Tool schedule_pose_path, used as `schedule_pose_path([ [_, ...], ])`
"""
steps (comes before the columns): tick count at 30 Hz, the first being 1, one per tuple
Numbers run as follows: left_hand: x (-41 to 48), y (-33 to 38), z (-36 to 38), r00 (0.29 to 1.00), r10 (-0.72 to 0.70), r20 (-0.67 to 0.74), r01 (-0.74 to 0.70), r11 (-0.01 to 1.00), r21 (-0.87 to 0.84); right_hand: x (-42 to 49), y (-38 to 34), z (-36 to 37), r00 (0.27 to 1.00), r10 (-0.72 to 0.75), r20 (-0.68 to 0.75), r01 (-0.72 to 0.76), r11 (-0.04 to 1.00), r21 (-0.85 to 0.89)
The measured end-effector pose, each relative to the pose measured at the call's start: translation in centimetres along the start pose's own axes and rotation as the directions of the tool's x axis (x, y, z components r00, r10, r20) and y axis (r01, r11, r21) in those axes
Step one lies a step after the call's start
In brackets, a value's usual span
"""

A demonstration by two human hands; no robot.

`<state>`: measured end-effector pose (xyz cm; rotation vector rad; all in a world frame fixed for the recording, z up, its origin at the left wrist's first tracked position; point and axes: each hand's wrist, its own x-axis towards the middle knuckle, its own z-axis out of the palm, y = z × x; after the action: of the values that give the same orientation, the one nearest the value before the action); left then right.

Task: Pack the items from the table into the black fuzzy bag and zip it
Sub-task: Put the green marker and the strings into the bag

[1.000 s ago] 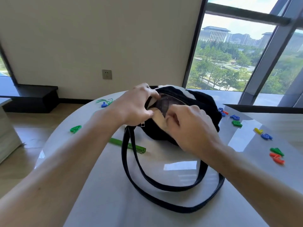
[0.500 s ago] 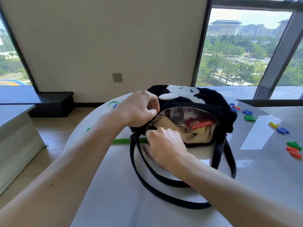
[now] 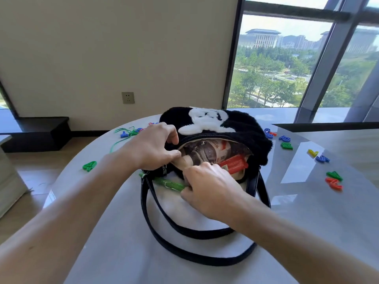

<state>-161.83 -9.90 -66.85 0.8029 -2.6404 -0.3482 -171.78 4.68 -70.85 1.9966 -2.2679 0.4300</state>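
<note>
Black fuzzy plush bag [image 3: 246, 128], centre of glossy grey table [image 3: 123, 253]: unzipped, partly filled. I log left hand [image 3: 151, 148] pinching its left rim, right hand [image 3: 211, 189] gripping near rim. Outstanding (plenty): green marker [image 3: 172, 184], coloured plastic numerals [image 3: 89, 166], zipping.

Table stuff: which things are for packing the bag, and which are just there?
For the job: black fuzzy bag, green pen, green number 4, left hand, right hand.
Just there: wall socket, black bench.
</note>
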Motion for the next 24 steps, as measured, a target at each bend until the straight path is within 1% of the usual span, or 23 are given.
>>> schedule_pose_path([
  [2,0.0,-0.2,0.1,1.000,-0.015,-0.006,0.015,1.000,-0.001,-0.5,1.0,-1.5,0.997,0.071,0.027,-0.074,0.990,0.121],
  [4,0.0,-0.2,0.3,0.999,-0.032,-0.012,0.032,0.999,0.001,-1.0,1.9,-3.2,0.990,0.134,0.051,-0.142,0.970,0.197],
  [7,0.1,-0.1,0.8,0.998,-0.057,-0.023,0.058,0.998,0.025,-2.1,3.7,-6.6,0.983,0.172,0.062,-0.182,0.959,0.216],
  [9,0.0,0.0,1.1,0.996,-0.082,-0.038,0.084,0.996,0.041,-3.0,5.0,-8.9,0.978,0.200,0.052,-0.207,0.956,0.210],
  [11,0.0,0.0,1.3,0.991,-0.114,-0.070,0.118,0.991,0.061,-3.9,6.2,-11.0,0.970,0.243,0.032,-0.243,0.938,0.247],
  [13,-0.1,0.1,1.6,0.983,-0.142,-0.119,0.153,0.984,0.092,-4.5,7.0,-12.6,0.969,0.245,-0.016,-0.228,0.924,0.307],
  [15,0.0,0.4,1.9,0.976,-0.142,-0.163,0.161,0.981,0.110,-4.6,7.3,-13.6,0.962,0.251,-0.109,-0.193,0.904,0.382],
  [17,0.0,0.6,2.0,0.971,-0.136,-0.199,0.157,0.983,0.095,-4.2,6.9,-13.7,0.946,0.259,-0.195,-0.160,0.895,0.416],
  [22,0.0,1.2,1.7,0.946,-0.153,-0.284,0.152,0.988,-0.026,-2.2,5.1,-9.5,0.910,0.271,-0.312,-0.148,0.919,0.366],
  [24,-0.1,1.2,1.6,0.939,-0.150,-0.308,0.138,0.989,-0.062,-0.8,4.4,-7.2,0.897,0.245,-0.369,-0.116,0.934,0.339],
])
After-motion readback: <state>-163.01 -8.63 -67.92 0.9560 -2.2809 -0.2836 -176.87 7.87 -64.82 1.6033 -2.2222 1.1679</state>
